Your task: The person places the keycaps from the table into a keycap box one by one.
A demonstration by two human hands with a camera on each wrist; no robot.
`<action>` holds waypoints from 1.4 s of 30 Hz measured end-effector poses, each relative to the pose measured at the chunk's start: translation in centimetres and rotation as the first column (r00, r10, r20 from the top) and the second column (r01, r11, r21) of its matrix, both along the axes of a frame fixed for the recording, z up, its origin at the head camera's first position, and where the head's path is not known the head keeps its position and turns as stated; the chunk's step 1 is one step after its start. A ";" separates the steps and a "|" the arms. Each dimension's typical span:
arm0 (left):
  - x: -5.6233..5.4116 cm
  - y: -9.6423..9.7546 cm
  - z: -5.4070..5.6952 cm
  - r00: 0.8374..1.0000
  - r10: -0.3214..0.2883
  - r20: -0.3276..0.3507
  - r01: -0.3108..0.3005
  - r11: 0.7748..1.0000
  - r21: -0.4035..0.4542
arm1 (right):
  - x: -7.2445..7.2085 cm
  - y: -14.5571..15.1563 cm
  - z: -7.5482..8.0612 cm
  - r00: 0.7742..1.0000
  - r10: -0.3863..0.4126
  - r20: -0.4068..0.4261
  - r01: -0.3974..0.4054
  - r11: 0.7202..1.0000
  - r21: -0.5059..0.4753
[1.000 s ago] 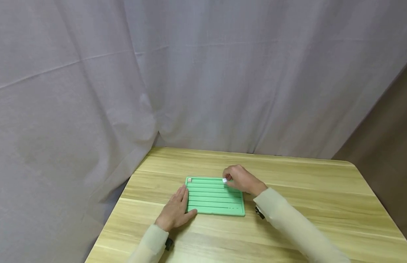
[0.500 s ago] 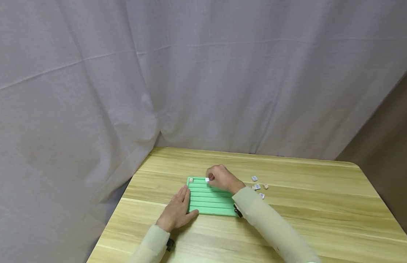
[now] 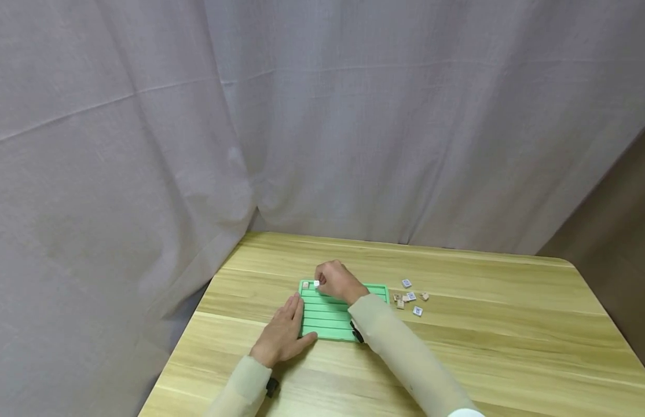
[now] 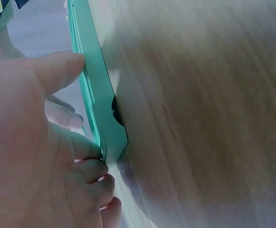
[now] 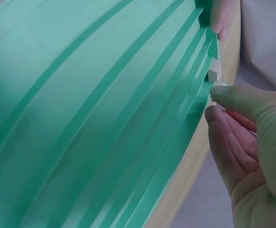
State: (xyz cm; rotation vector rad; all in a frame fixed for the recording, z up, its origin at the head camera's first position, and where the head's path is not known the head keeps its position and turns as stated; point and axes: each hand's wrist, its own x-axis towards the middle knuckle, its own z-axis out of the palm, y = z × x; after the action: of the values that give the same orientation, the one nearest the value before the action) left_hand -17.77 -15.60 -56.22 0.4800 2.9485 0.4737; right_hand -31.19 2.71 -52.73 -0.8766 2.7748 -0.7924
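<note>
A green tray [image 3: 325,322] with long parallel grooves lies on the wooden table. My left hand [image 3: 282,333] rests at its left side, fingers extended along the edge and thumb over the front corner; the left wrist view shows the thumb [image 4: 64,69] on the green rim. Between thumb and fingertips, my right hand [image 3: 339,282] pinches a small white tile [image 3: 316,284] at the top groove, near its left end. Just left of it, a pale little block [image 3: 305,285] sits in the tray's upper left corner. In the right wrist view, the fingers mostly hide the pinched tile.
Right of the tray, several small tiles lie scattered, among them a white printed one [image 3: 417,311], another farther back [image 3: 406,283] and a wooden-looking one [image 3: 424,296]. A grey curtain [image 3: 333,145] hangs behind the table [image 3: 489,330].
My right hand has moved left along the top groove with the white tile, from the tray's right part to near the corner block. The loose tiles have come into sight. The left hand stays put.
</note>
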 end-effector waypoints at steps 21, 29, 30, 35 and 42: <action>0.0 0.3 0.2 1.000 0.000 0.012 0.001 1.000 -0.028 | -0.6 -1.3 -1.1 0.999 -0.011 -0.031 0.013 0.998 0.059; -0.1 0.3 0.2 1.000 0.003 0.010 -0.003 0.999 -0.032 | -0.5 -1.5 -1.2 0.999 -0.026 -0.045 0.028 0.998 0.050; -0.1 0.3 0.2 1.000 0.005 0.010 -0.004 1.000 -0.030 | -0.5 -1.5 -1.3 0.999 -0.027 -0.045 0.029 0.998 0.047; -0.1 0.2 0.1 1.000 0.010 0.018 -0.010 1.000 -0.021 | -0.7 -1.7 -1.3 0.999 -0.033 -0.040 0.034 0.999 0.041; -0.3 0.1 -0.2 1.000 0.009 0.021 -0.009 1.000 -0.023 | -0.8 -2.1 -1.2 0.999 -0.052 -0.011 0.053 0.996 0.067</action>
State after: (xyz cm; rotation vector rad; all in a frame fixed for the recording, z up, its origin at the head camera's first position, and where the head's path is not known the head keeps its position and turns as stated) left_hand -18.06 -15.52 -56.41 0.4567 2.9337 0.4420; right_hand -31.96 0.62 -53.90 -0.8007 2.8256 -0.6991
